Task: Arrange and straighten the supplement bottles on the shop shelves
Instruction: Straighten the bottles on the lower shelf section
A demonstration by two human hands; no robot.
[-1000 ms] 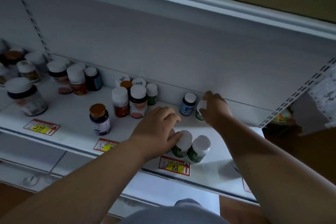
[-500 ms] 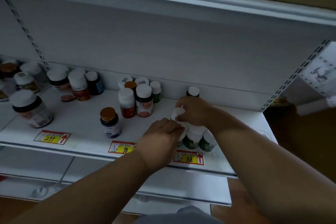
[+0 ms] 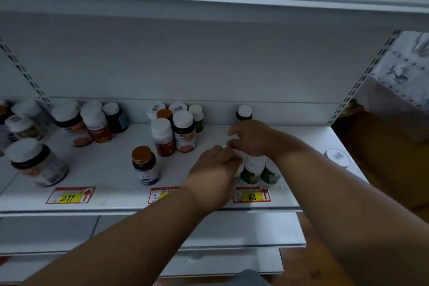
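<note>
Shelf, white, front edge bearing price tag "168". Green-labelled bottles, white caps, clustered upright just behind that tag. I log my right hand above the cluster, fingers curled round a white-capped bottle (body hidden). My left hand touches the cluster's left side; grip: cannot tell. Dark bottle stands behind, at the back wall. Amber-capped bottle well left.
</note>
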